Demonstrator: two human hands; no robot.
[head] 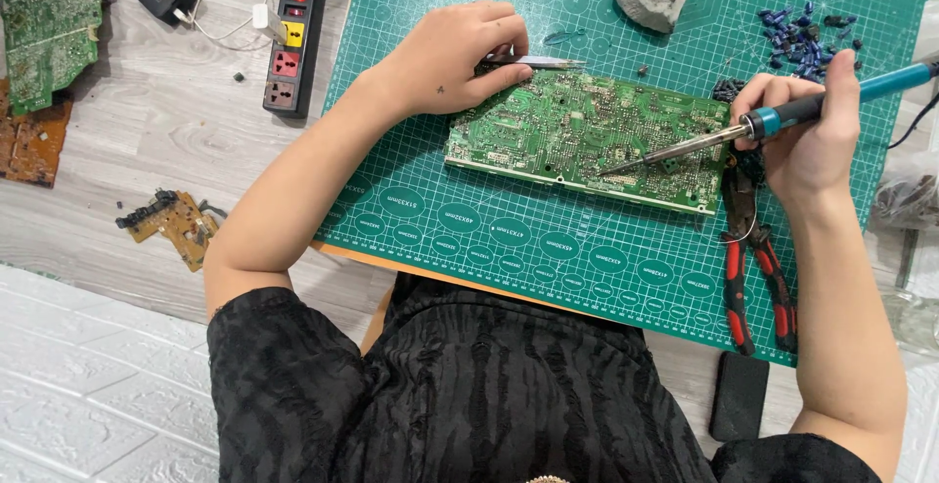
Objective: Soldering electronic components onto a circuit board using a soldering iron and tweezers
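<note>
Black crinkled fabric sleeves (293,375) sit closest, both forearms reaching over a green gridded cutting mat (509,239) on the desk. At the mat's centre lies a green rectangular circuit board (587,136), solder side up. Left hand (450,58) rests on the board's upper left corner, pinching slim metal tweezers (543,63). Right hand (807,131) grips a teal-handled soldering iron (782,116), tip touching the board. Red-handled pliers (753,268) lie just beside the board's right end.

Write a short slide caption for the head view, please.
Right hand touches soldering iron to green circuit board; left hand holds tweezers.
</note>
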